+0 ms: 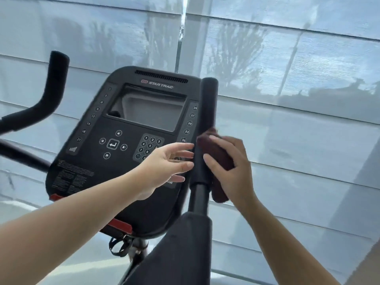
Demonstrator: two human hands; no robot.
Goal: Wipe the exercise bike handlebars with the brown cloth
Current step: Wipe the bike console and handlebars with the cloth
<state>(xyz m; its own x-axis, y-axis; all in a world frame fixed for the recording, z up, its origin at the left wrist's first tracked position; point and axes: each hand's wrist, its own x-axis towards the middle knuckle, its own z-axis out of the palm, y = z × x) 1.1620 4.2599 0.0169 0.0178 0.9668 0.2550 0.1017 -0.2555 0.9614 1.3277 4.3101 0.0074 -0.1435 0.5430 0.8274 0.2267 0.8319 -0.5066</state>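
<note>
The bike's right handlebar [208, 112] is a black padded upright bar beside the console. My right hand [232, 171] grips the brown cloth [216, 153] and presses it against the right side of that bar, around its lower half. One end of the cloth hangs below my palm. Just left of the same bar hovers my left hand [166, 167], fingers straight and spread, holding nothing, over the console's lower right corner. The left handlebar [52, 87] curves up at the far left, apart from both hands.
The black console [127, 153] with a dark screen and keypad fills the middle. A wide black post cover [185, 249] rises below the right handlebar. Pale window blinds [298, 99] hang close behind the bike.
</note>
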